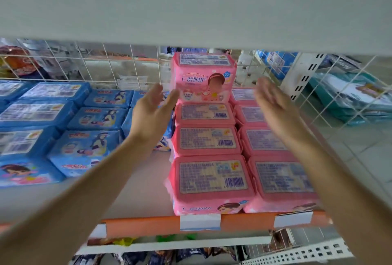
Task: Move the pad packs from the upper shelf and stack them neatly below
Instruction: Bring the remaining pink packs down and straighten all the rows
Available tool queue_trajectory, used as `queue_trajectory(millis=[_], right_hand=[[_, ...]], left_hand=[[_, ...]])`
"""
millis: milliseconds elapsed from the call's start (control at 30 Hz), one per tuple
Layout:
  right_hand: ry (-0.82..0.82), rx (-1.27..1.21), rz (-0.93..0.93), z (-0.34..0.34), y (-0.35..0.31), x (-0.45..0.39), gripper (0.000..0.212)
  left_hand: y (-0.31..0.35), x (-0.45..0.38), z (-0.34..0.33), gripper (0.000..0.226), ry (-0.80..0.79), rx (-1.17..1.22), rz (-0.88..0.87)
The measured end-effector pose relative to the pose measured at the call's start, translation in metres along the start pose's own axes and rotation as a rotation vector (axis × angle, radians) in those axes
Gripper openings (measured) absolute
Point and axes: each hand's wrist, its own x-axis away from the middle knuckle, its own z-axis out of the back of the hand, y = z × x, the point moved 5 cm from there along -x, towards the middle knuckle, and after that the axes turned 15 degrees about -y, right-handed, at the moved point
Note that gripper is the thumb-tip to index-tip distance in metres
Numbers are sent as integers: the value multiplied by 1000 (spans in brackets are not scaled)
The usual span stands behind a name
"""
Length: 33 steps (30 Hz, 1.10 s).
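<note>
On the shelf point(140, 182) with its orange front edge point(148, 225), below a grey upper board, I see pink pad packs point(209, 176) in two rows at right and blue packs point(84, 152) at left; a wire grid point(110, 67) backs it. One pink pack point(202, 78) stands upright on the rear stack. Both forearms reach forward. My left hand point(151, 112) and right hand point(273, 99) flank that pack, fingers straight and spread, holding nothing; contact cannot be confirmed
</note>
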Motion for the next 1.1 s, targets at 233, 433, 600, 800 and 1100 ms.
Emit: queue_trajectory(millis=[233, 433, 600, 800, 1100], right_hand=[[167, -455, -318, 35, 76, 100, 57], [81, -713, -289, 15, 92, 112, 28], [55, -671, -317, 13, 103, 104, 33], [92, -729, -240, 15, 90, 115, 29], [526, -754, -210, -32, 94, 159, 68]], left_hand=[[-20, 122, -34, 50, -56, 469, 63], [-28, 128, -59, 60, -62, 476, 90], [-32, 127, -69, 45, -52, 331, 105], [-17, 131, -66, 36, -128, 438, 54], [-48, 164, -53, 95, -224, -281, 98]])
